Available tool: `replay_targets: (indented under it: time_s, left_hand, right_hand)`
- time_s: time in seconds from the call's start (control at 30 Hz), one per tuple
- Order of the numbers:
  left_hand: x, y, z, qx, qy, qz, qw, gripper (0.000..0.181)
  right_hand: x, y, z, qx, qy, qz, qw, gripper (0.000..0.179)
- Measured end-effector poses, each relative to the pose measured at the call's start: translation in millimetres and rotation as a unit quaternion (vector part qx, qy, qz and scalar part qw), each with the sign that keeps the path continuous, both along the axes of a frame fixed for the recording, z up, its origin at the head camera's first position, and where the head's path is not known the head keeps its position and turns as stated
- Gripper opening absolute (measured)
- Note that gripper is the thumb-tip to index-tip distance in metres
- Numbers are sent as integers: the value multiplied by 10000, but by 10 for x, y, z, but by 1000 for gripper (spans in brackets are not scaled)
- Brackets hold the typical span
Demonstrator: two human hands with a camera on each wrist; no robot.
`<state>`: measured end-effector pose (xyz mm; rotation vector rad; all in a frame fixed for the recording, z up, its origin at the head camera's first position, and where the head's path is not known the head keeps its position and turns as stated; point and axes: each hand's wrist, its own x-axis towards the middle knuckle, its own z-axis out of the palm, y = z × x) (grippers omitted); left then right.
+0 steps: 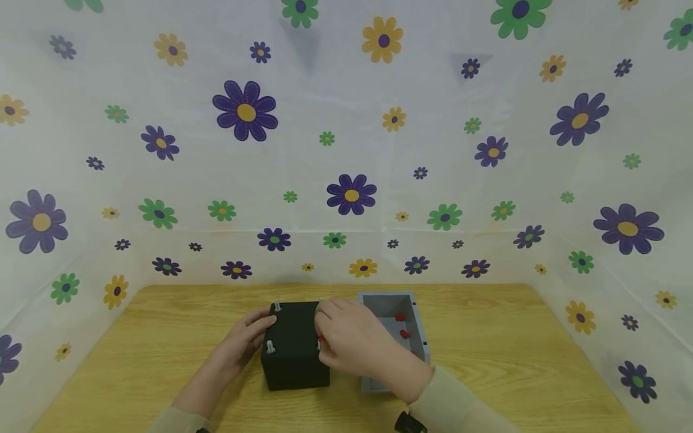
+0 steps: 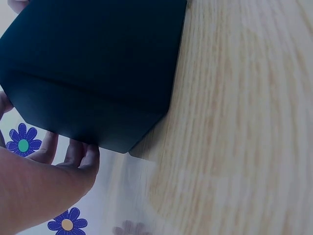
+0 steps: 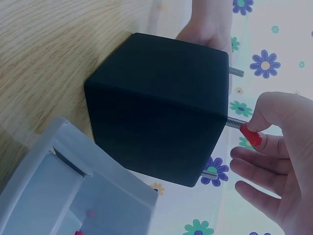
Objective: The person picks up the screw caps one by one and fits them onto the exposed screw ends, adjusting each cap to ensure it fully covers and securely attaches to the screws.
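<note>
A black box (image 1: 295, 343) stands on the wooden table, with threaded metal bolts (image 1: 271, 347) sticking up from its top near the corners. My left hand (image 1: 246, 343) steadies the box from its left side, fingers against the far face in the left wrist view. At the near right corner, my right hand (image 1: 352, 337) pinches a small red nut (image 3: 251, 134) between thumb and index finger. This nut sits at the end of a bolt (image 3: 234, 122), with bare thread showing between it and the box. The other right fingers are loosely bent.
Right of the box is a grey bin (image 1: 421, 325), partly covered by my right forearm. Small red pieces (image 1: 403, 334) lie inside it. A white cloth with printed flowers (image 1: 352, 144) hangs behind and beside the table (image 1: 487, 343).
</note>
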<state>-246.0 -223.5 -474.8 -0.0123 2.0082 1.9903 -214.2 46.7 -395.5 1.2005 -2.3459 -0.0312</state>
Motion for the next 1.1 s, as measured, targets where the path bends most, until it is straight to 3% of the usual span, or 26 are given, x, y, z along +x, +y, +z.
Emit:
replay_targets:
  time_s: [1.1]
  left_hand:
    - [12, 19, 4, 77, 5, 71, 9999, 62]
  right_hand:
    - [6, -3, -33, 166, -168, 344, 9991, 7]
